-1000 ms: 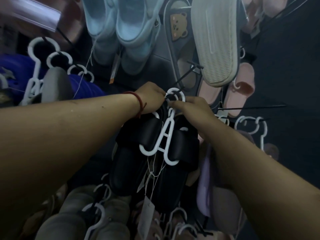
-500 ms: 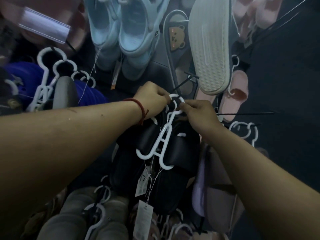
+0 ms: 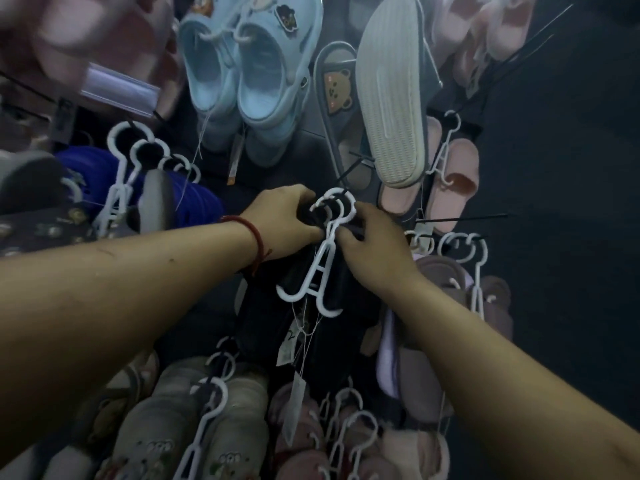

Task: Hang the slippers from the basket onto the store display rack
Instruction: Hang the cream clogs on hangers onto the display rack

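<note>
Threading hanger [image 3: 322, 268] hook onto peg [image 3: 353, 173], mid-rack. Left grip [image 3: 287, 220] clamped on black slippers [image 3: 349, 289] behind hook; right grip [image 3: 374, 251] pinching hanger neck. Slippers hang below, between wrists. Risk: hook seems barely on peg tip, so early release drops pair; neighbour hangers may snag.

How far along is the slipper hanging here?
Done: blue clogs and pink slippers already hang on the rack's pegs. In hand: the left hand and right hand grip the white hanger carrying black slippers, its hook at the tip of a black peg; whether it is threaded on is unclear. Left: seating this pair; the basket is out of view, so remaining pairs are unknown.
</note>
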